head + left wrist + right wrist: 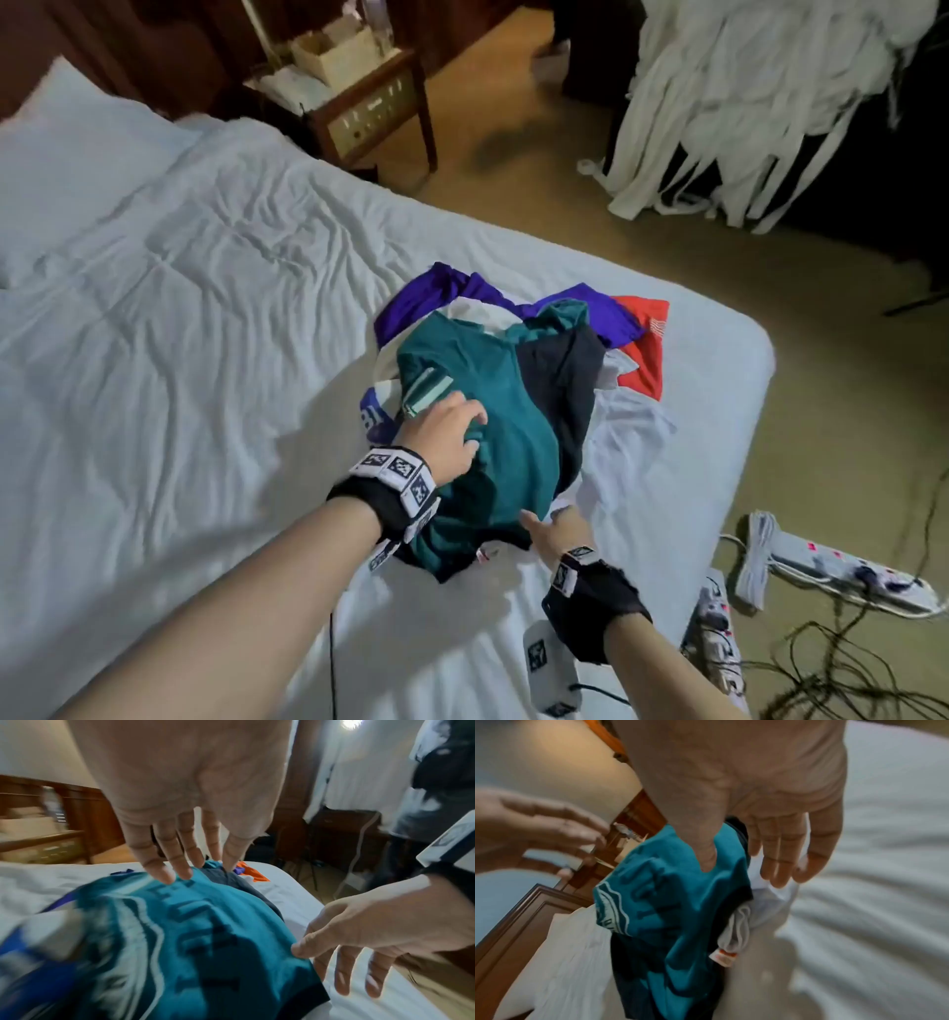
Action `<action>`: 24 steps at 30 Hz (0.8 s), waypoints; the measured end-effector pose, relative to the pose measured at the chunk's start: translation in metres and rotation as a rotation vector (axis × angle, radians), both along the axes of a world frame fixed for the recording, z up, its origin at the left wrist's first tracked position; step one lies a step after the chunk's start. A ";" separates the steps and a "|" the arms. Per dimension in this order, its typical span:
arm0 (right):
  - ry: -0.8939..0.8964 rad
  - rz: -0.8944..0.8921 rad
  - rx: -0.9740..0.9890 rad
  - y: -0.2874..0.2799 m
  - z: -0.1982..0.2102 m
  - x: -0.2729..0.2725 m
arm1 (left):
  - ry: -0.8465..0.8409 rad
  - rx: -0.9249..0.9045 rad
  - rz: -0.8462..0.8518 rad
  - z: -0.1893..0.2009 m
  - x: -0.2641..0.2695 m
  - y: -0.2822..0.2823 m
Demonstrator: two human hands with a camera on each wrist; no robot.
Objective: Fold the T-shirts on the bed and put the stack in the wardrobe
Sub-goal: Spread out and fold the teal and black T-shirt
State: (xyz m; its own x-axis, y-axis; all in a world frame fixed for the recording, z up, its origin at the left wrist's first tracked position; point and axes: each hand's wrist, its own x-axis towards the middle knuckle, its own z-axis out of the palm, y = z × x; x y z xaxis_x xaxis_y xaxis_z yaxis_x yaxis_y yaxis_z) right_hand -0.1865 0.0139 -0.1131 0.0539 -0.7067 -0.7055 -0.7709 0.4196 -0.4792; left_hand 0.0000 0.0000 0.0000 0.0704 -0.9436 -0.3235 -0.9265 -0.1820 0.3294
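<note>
A loose pile of T-shirts lies near the bed's (205, 308) right edge. A teal shirt (493, 411) with pale lettering is on top, over a dark navy one (565, 390). Purple (441, 298), red (644, 349) and white (631, 426) shirts lie under and behind them. My left hand (457, 426) rests on the teal shirt (205, 933), its straight fingertips (180, 872) touching the cloth. My right hand (552, 529) is at the pile's near right edge. Its thumb (706, 860) presses the teal shirt (670, 902), and its fingers (777, 866) lie straight over white cloth.
A wooden bedside table (375, 108) stands beyond the bed's far side. Power strips (832, 570) and tangled cables lie on the floor to the right. White cloth (744, 103) hangs over dark furniture at the back right. A pillow (77, 154) lies at the head of the bed.
</note>
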 end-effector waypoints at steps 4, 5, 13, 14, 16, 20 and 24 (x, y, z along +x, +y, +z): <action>-0.111 -0.227 0.055 0.007 -0.040 -0.002 | -0.169 -0.021 -0.407 -0.030 -0.057 -0.047; -0.134 -0.231 0.036 0.011 -0.044 -0.003 | -0.225 0.003 -0.530 -0.037 -0.071 -0.054; -0.324 -0.393 -0.239 0.036 -0.034 -0.015 | -0.675 0.383 -0.972 -0.064 -0.126 -0.063; -0.357 -0.407 -0.260 0.037 -0.032 -0.016 | -0.711 0.365 -0.962 -0.062 -0.124 -0.063; -0.397 -0.422 -0.305 0.037 -0.024 -0.017 | -0.729 0.325 -0.913 -0.055 -0.117 -0.063; -0.514 -0.435 -0.306 0.035 -0.001 -0.009 | -0.604 0.137 -0.841 -0.027 -0.099 -0.055; -0.636 -0.406 -0.263 0.030 0.033 0.013 | -0.303 -0.106 -0.619 0.026 -0.072 -0.039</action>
State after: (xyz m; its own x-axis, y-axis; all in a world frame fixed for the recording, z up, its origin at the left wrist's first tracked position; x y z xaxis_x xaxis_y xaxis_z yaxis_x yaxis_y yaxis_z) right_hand -0.1730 0.0443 -0.0804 0.0931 -0.8963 -0.4335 -0.1278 0.4210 -0.8980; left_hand -0.0717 -0.0388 0.0258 -0.4184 -0.8645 -0.2785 -0.9031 0.4285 0.0265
